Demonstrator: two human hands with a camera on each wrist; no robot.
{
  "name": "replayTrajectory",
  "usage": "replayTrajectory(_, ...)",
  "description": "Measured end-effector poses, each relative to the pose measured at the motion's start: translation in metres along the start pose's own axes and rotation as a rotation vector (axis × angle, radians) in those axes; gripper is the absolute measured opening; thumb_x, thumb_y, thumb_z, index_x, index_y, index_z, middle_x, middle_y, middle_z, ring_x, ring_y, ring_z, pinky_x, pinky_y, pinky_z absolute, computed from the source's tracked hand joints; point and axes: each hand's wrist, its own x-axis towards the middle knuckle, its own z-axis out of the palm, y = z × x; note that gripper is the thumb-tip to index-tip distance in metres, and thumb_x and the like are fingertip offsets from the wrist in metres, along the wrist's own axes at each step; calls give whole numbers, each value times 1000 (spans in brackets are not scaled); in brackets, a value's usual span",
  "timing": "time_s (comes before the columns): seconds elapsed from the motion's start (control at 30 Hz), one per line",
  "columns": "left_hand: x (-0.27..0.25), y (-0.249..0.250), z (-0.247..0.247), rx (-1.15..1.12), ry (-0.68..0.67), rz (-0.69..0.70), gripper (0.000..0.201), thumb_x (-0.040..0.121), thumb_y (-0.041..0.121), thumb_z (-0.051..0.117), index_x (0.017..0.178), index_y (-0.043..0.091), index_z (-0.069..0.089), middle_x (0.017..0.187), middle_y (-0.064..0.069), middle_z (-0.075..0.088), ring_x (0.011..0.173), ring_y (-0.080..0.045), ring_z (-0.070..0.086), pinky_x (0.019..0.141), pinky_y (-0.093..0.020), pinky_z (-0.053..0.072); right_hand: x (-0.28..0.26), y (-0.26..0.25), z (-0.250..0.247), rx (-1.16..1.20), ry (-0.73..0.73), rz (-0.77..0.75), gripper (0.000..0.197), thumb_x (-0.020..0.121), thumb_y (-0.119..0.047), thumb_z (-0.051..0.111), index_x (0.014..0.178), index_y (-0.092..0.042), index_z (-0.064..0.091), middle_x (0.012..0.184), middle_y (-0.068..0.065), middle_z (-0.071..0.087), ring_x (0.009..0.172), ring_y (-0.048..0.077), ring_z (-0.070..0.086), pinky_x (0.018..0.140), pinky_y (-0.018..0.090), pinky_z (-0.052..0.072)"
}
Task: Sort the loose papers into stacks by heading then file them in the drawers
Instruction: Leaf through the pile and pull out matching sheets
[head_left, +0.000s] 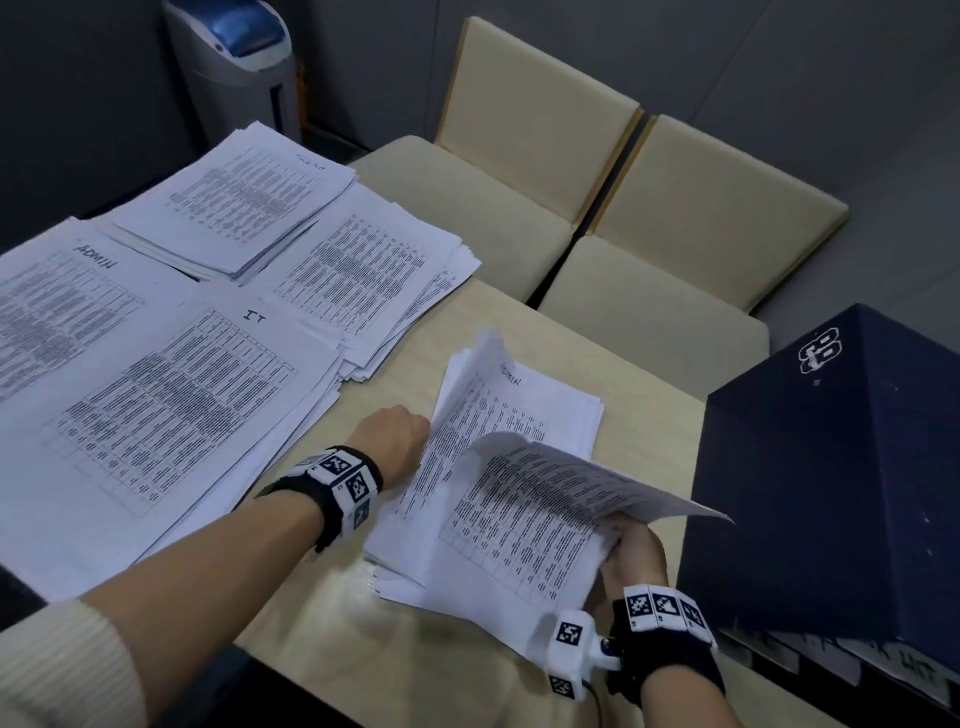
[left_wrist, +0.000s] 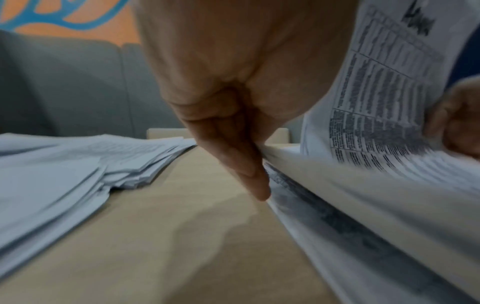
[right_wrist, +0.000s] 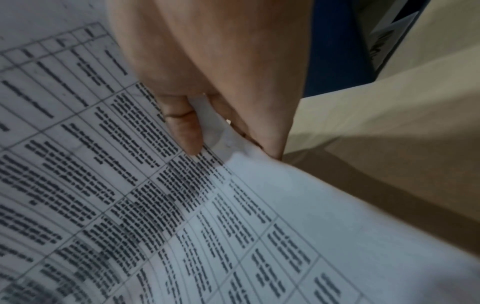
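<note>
Nearest, the right hand (head_left: 631, 551) pinches the near right corner of a printed sheet (head_left: 582, 480), thumb on top and fingers beneath, lifting it off the loose pile (head_left: 498, 525) in the middle of the counter (head_left: 639, 364). Just left of it, the left hand (head_left: 392, 434) grips the pile's left edge, fingers curled under several sheets and holding them raised so that they curve up. A page at the pile's far end shows a handwritten heading, too small to read for certain. Right of the hands stands a dark blue box (head_left: 831, 467) on the counter's right side. To the left lie the sorted stacks: one headed IT (head_left: 171, 405) nearest, one headed ADMIN (head_left: 57, 301) beyond it at the left edge, then two more stacks (head_left: 363, 270) further back, headings unreadable. Beyond the counter sit two cream chairs (head_left: 540, 156).
</note>
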Motion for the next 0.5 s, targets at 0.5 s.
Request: replayTrajectory(0.5, 1, 1, 11, -1098, -77, -156, 26, 90, 31, 70, 91, 6, 66, 78, 2, 66, 67, -15, 60, 68, -29, 48, 11, -8, 0, 55, -29, -43, 5, 81, 3, 65, 86, 1, 64, 89, 20, 66, 84, 34, 64, 78, 43, 53)
